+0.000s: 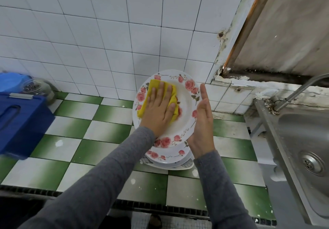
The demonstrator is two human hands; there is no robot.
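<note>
Left of the steel sink, a rose-patterned plate is held tilted above a stack of plates that sits on the checked tile counter. The left hand lies flat with straight fingers, pressing a yellow cloth against the plate's face on the side away from the sink. The right hand, also unclenched with fingers extended upward, props the plate's rim on the sink side with its palm; farther from the sink, well apart, stand a blue container and a glass jar.
</note>
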